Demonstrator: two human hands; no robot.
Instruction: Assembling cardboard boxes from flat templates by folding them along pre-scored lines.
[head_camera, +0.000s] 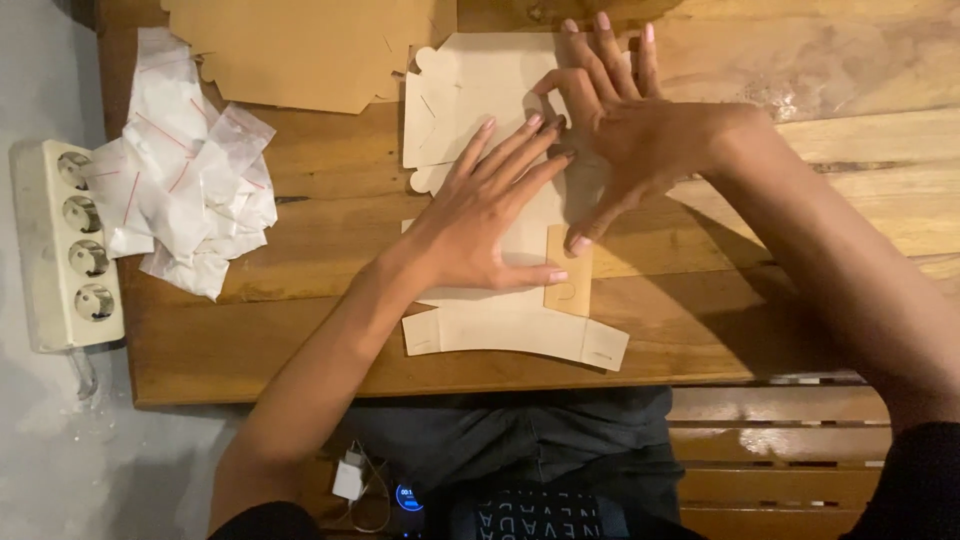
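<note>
Both hands (480, 225) (625, 125) flat, fingers spread

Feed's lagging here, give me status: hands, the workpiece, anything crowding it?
Left hand and right hand flat, pressing the cardboard box blank. Blank unfolded on wooden table. Plastic pouches and spare blanks lie apart, not in the way.

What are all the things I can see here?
Flat box blank: one, pale cream, mid table under both hands.
Tan flap: one, folded over the blank, by the right thumb.
Brown cardboard: a stack, far edge of table.
Small plastic bags: a pile, white with red strips, table's left end.
Power strip: one, off-white, floor left of table.
Charger: one, white, below the table's near edge.
Table: one, brown wood.
Left hand: flat on the blank.
Right hand: pressing the blank.
</note>
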